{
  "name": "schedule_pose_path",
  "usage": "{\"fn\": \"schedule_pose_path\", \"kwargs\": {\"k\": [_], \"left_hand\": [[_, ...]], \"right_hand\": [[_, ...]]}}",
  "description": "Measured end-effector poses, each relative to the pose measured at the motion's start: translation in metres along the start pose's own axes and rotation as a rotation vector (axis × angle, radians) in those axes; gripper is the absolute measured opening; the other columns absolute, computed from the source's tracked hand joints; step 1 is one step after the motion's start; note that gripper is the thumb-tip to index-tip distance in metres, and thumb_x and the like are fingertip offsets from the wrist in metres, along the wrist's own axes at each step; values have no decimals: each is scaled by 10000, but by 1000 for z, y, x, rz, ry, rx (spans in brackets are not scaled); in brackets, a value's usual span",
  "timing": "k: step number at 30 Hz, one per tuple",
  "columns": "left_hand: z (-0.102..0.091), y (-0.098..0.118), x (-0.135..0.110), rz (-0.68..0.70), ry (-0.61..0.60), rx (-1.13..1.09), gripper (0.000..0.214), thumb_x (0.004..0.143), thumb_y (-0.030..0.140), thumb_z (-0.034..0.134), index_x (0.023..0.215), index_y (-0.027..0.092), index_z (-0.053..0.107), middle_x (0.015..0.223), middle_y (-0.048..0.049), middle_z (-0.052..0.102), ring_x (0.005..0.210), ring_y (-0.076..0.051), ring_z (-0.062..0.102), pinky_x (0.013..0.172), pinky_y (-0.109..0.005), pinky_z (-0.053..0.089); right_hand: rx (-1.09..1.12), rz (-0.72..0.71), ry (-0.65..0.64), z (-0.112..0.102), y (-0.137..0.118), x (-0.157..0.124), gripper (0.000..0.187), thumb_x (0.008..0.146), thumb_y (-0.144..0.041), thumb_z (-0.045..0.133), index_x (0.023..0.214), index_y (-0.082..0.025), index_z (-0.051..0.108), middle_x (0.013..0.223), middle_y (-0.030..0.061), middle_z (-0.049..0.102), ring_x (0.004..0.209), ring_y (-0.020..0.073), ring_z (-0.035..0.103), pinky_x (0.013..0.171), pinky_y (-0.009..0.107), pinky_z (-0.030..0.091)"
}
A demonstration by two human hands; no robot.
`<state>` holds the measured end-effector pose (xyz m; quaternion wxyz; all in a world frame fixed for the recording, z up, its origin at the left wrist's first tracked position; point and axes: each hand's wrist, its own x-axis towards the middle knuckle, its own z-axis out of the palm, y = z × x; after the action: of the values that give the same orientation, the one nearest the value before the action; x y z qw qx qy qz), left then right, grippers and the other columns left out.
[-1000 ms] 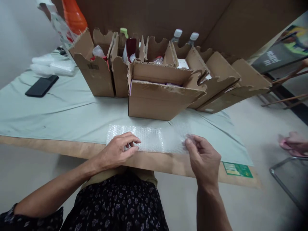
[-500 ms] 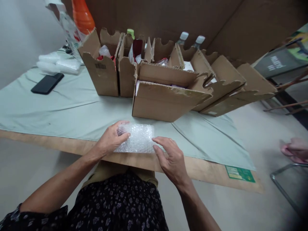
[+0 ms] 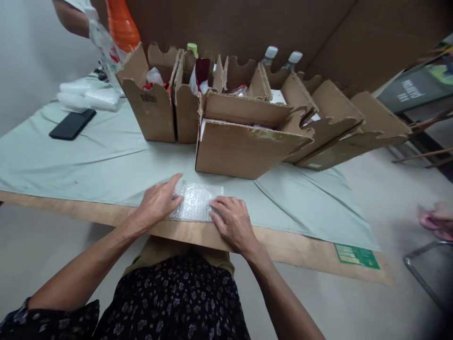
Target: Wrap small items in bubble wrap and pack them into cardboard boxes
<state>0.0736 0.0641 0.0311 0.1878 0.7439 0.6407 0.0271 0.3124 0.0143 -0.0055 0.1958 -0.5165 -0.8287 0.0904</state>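
A folded sheet of clear bubble wrap (image 3: 197, 200) lies flat at the near edge of the table (image 3: 106, 165). My left hand (image 3: 159, 202) rests on its left end, fingers stretched out and pressing down. My right hand (image 3: 231, 222) lies on its right end, palm down with the fingers curled against the wrap. Both hands press the wrap flat against the pale green cloth.
Several open cardboard boxes (image 3: 240, 137) stand just behind the wrap, with bottles (image 3: 271, 54) behind them. A black phone (image 3: 72, 124) and plastic packets (image 3: 85, 94) lie at far left. Another person's arm (image 3: 71, 19) shows at top left. A green label (image 3: 356, 255) sits on the table edge.
The bubble wrap was spread wide a second ago. My right hand folded its right half over to the left, and both hands now press the smaller folded piece flat.
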Motion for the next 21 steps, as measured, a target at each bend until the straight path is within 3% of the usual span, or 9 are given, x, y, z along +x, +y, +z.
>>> {"fn": "schedule_pose_path", "kwargs": {"k": [4,8,11,13,17,21], "left_hand": [[-6,-3,-6,9,-7,-61,663,927,339,581,1553,215,400,853,-45,726,826,-265,695,730,-337,488],[-3,-8,-6,-39,-48,0,672,927,359,594,1549,195,398,868,-66,729,865,-291,697,746,-352,494],[-2,-15,-5,-19,-14,32,681,915,385,609,1541,213,403,1057,-108,732,969,-304,692,802,-371,503],[-4,-19,-5,-6,42,27,653,904,410,617,1503,211,448,1167,-123,693,1011,-300,677,840,-379,503],[-4,-25,-1,-7,50,4,510,892,450,614,1320,174,601,1109,-116,655,992,-293,652,858,-388,497],[-3,-25,2,47,28,-46,218,849,355,623,959,173,670,1008,-109,642,932,-281,633,784,-372,480]], "right_hand": [[15,9,12,0,0,1,191,976,-213,606,1120,-223,731,1167,78,750,1030,263,636,882,422,439],[88,21,34,0,0,0,205,975,-230,588,1106,-234,747,1159,84,760,1049,268,658,895,440,468],[181,75,130,-8,9,-2,224,987,-270,556,1095,-236,749,1143,88,768,1066,263,681,930,449,486],[182,183,202,-14,19,-1,240,984,-309,550,1102,-221,740,1082,88,773,960,247,698,891,433,501],[52,341,107,-15,29,13,266,951,-419,602,1018,-199,735,901,80,749,809,248,664,791,407,489],[7,289,58,-6,16,29,191,930,-359,604,860,-198,680,908,108,725,878,275,646,815,415,476]]}}
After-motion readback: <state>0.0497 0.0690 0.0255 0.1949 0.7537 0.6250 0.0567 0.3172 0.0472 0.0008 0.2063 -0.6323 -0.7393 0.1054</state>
